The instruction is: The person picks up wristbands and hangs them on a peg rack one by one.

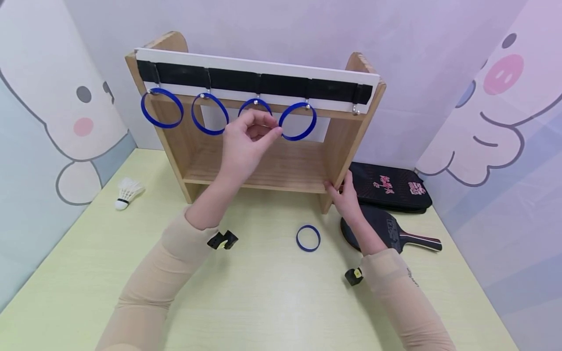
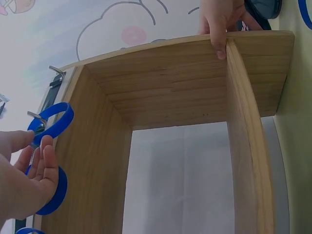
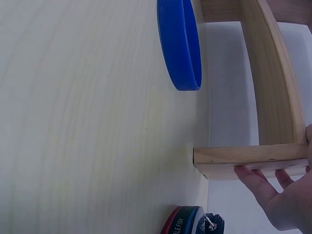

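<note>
A shuttlecock (image 1: 126,192) lies far left on the table (image 1: 263,292). On the wooden rack (image 1: 193,161), four blue rings hang from hooks; the left hand (image 1: 246,141) pinches the fourth ring (image 1: 297,121), a thin glossy hoop, at its left edge. A loose ring (image 1: 308,238) lies flat below. The right hand (image 1: 347,195), fingers straight, steadies the rack's right side, beside a paddle (image 1: 391,234) and black case (image 1: 391,187).

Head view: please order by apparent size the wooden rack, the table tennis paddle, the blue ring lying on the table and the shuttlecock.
1. wooden rack, by far the largest.
2. table tennis paddle, partly hidden behind the right hand.
3 and 4. blue ring on the table and shuttlecock: they look about alike, so no ranking.
</note>
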Tool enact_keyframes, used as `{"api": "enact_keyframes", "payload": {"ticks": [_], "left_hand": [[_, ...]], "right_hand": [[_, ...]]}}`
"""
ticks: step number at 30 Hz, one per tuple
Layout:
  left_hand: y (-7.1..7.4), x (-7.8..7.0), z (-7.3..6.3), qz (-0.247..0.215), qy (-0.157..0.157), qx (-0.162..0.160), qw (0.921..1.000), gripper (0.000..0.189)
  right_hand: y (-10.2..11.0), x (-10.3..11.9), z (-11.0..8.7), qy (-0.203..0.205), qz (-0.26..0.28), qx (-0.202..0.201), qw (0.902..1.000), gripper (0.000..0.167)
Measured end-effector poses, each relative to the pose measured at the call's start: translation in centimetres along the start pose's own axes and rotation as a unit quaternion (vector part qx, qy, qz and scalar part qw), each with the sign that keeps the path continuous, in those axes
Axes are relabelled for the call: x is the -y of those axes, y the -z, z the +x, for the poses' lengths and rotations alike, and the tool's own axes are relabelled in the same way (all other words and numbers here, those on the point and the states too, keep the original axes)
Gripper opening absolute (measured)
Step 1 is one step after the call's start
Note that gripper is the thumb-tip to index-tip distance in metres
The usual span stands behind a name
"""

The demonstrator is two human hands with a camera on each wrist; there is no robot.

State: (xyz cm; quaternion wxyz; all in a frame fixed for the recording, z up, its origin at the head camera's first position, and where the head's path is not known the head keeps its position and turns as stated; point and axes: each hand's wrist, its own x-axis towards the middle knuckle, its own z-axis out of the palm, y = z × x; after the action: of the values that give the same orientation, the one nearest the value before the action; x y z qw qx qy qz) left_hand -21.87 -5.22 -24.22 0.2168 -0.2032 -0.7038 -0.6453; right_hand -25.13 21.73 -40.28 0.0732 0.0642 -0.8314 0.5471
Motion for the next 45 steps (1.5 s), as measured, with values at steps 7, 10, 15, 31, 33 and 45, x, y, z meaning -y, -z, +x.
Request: {"api": "enact_keyframes", "payload": {"ticks": [7,10,15,31,33,45], "left_hand": [[0.4,-0.4,-1.6,0.016,0.002,0.052,0.9985,0.020],[0.5,-0.7,-2.3,0.035,0.006,0.081,0.9961,0.020],[0.4,-0.4,-3.3,0.074,0.020,0.123,0.9894,0.021],[-0.7,5.7,-6.0,0.198,0.010,0.278,0.9399,0.028],[-0.9,6.7,-6.4,0.211,0.011,0.306,0.9283,0.030],[-2.2,11.2,-8.9,0.236,0.004,0.446,0.8631,0.039]], "right_hand": [[0.1,0.0,0.0,0.002,-0.004,0.000,1.0000,0.064],[0.2,0.0,0.0,0.001,-0.006,0.000,1.0000,0.064],[0.2,0.1,0.1,-0.003,-0.007,-0.001,1.0000,0.064],[0.1,-0.2,0.2,0.011,-0.002,0.000,0.9999,0.065],[0.0,-0.3,0.2,0.012,-0.003,0.000,0.9999,0.065],[0.0,-0.3,0.1,0.007,-0.008,0.001,0.9999,0.067]]}}
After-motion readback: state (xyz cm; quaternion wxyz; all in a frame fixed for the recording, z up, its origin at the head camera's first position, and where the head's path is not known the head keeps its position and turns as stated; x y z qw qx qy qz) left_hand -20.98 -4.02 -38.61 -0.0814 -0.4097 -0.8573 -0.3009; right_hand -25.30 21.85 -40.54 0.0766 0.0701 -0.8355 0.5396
